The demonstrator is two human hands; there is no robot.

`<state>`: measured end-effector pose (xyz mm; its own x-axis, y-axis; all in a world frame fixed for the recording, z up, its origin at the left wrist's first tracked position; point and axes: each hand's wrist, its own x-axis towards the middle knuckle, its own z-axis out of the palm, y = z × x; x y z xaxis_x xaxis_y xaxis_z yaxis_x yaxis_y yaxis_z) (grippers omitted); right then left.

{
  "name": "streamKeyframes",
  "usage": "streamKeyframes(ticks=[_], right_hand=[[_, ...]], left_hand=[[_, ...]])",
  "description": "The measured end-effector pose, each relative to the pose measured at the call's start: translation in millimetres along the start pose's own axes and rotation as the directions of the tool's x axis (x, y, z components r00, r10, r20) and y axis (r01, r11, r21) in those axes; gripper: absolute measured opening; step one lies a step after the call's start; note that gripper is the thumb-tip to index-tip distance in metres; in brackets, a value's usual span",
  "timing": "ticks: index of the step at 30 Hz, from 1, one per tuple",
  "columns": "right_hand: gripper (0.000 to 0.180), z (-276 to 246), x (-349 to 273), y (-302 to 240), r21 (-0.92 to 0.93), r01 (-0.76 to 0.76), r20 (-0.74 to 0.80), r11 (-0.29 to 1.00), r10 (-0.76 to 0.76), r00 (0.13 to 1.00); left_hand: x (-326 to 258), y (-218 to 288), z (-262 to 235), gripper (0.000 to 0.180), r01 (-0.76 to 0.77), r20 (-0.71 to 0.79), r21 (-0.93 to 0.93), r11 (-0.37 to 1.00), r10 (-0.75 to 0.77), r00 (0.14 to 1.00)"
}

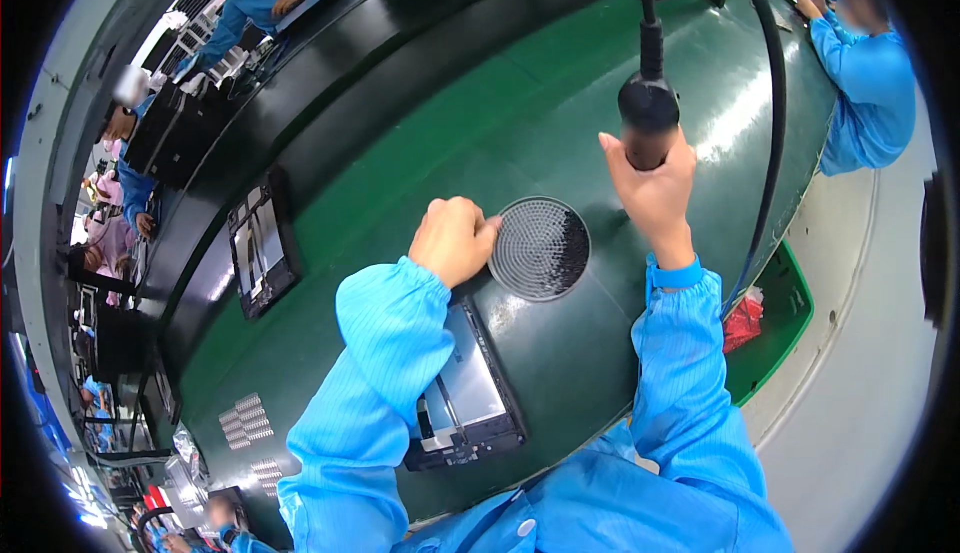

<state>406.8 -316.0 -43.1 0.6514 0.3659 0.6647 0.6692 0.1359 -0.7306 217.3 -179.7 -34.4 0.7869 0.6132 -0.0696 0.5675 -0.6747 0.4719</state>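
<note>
My left hand [454,240] is closed at the left rim of a round grey dish [525,245], its fingertips on the edge. The dish has concentric rows of small holes or pits, and tiny black pieces, probably screws, [572,243] gather along its right side. To the right and farther away, my right hand [655,188] wraps around a black electric screwdriver [648,108] hanging on a cable, its tip hidden. Near my left forearm lies an open flat device housing [468,383] with silvery panels, partly covered by the sleeve.
Another open device housing [263,243] lies at the left of the green table [440,168]. Silvery small parts [246,421] sit in groups at the lower left. A black cable [776,103] loops down at right, above a green bin [780,328] with red material. Co-workers sit around.
</note>
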Motion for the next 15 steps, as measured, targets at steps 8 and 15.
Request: streamKeyframes(ticks=[8,15], right_hand=[[0.024,3,1,13,-0.03,0.02,-0.034,0.999,-0.021,0.999],[0.046,4,4,25,0.105,-0.08,-0.111,0.991,0.092,0.99]], left_hand=[[-70,20,-29,0.023,-0.264,0.018,-0.138,0.954,0.269,0.963],[-189,-5,-29,0.067,-0.301,0.078,0.152,0.941,0.293,0.953]])
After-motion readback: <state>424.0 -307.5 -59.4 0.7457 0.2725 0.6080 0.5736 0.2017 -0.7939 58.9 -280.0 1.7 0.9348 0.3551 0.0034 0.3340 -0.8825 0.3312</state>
